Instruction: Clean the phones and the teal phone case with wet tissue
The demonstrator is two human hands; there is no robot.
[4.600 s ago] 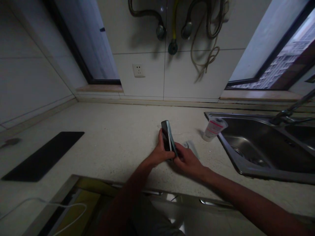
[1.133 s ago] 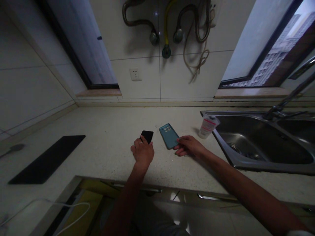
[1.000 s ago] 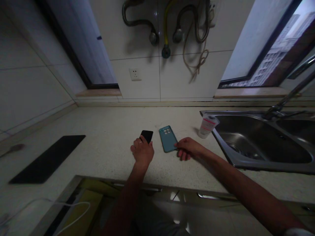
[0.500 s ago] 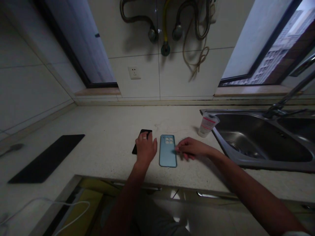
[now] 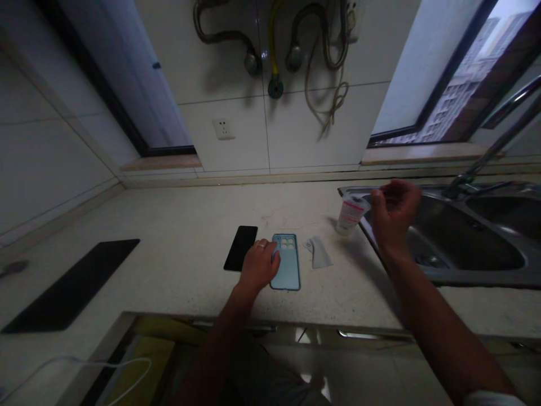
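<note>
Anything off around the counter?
Plastic cup by the sink appears to lean, though lens distortion may explain that. Knotted cord dangles on the wall. Phone and case show no obvious damage; no visible spill.

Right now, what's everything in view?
Counter: 1, whitish, centre
Phone: 1, black, counter
Phone case: 1, blue, right of phone
Flat pieces: one or two, grey, right of case
Sink: 1, steel, right
Cup: 1, clear, beside sink
Faucet: 1, silver, behind sink
Panel: 1, black, counter's left
Blurred object: 1, greyish, left
Cable: 1, white, lower left
Sockets: 2, white, wall
Hoses: 3, two grey, one yellow, wall
Cord: 1, beige, wall
Windows: 2, dark-framed, wall
Left hand: 1, over case's left edge
Right hand: 1, near cup
</note>
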